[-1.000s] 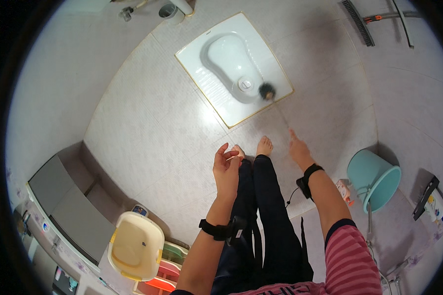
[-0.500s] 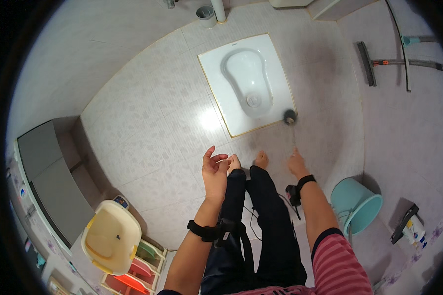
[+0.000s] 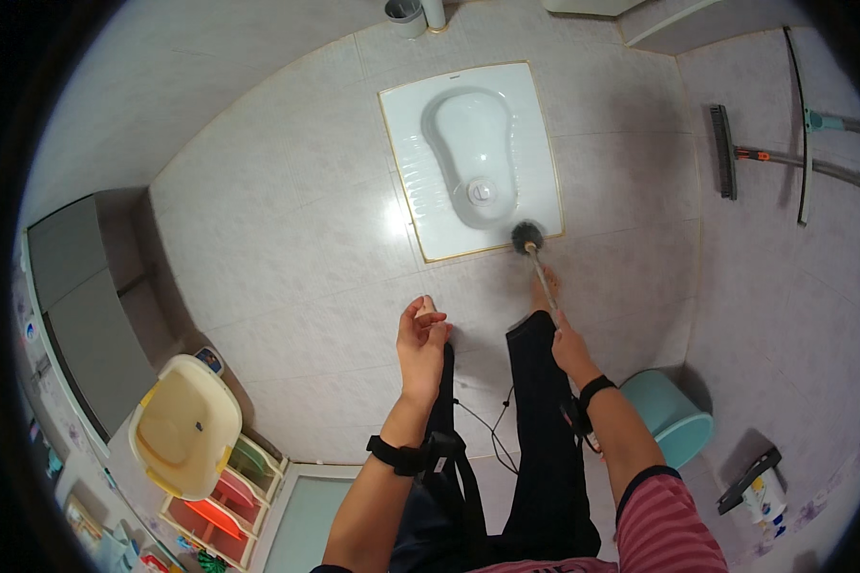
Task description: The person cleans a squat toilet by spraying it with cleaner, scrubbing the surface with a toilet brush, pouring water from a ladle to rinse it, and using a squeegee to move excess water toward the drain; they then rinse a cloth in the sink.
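My right hand (image 3: 573, 348) is closed round the handle of a toilet brush (image 3: 539, 269). The brush's dark round bristle head is over the near right edge of a white squat toilet (image 3: 407, 208) set in the floor; whether it touches the ceramic I cannot tell. A drain with a round white piece shows at the near end of the bowl. My left hand (image 3: 422, 339) hovers in front of my left foot, its fingers loosely bent and apart, with nothing seen in it.
A teal bucket (image 3: 667, 413) stands right of my right forearm. Left are a cream basin (image 3: 186, 430), a drawer rack (image 3: 225, 506) and a grey cabinet (image 3: 94, 315). A grey bin (image 3: 406, 17) stands at the far wall; a floor brush (image 3: 724, 153) and a squeegee (image 3: 805, 124) are at right.
The brush and my right hand have moved left along the toilet's near edge. My right foot has stepped farther forward and to the right. My left hand stays much the same.
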`<state>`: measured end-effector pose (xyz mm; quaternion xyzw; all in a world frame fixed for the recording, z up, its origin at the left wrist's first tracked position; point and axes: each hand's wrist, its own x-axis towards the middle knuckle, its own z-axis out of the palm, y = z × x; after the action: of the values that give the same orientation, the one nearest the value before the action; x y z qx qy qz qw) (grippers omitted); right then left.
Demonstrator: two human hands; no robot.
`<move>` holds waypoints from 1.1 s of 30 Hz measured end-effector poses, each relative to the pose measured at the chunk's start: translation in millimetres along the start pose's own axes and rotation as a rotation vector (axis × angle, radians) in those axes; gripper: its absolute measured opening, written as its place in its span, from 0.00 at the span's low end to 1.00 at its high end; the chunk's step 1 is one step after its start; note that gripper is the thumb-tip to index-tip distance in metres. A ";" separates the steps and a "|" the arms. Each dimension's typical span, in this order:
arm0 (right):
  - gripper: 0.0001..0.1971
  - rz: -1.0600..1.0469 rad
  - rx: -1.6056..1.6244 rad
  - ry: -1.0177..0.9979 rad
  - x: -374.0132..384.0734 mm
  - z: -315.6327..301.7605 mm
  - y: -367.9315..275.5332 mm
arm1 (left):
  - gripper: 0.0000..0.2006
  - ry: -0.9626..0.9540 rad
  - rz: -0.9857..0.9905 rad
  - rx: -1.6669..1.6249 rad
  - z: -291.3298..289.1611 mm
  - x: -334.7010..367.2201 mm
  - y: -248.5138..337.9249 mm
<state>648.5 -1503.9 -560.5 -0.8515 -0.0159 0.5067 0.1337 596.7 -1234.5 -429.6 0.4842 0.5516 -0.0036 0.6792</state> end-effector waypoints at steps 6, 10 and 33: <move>0.27 -0.196 -0.045 0.134 61.1 -61.4 31.2 | 0.22 0.012 -0.103 -0.043 68.2 -12.7 -27.4; 0.29 -0.316 -0.060 0.239 138.0 -124.1 -6.2 | 0.21 0.012 -0.078 -0.036 116.4 -11.1 -25.7; 0.26 -0.257 -0.299 -0.075 127.1 -119.5 20.8 | 0.19 0.114 -0.106 -0.200 99.3 3.4 -62.7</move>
<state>811.6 -1528.5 -620.9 -0.8334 -0.2043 0.5089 0.0688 638.2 -1331.7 -480.8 0.3834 0.6117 0.0428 0.6907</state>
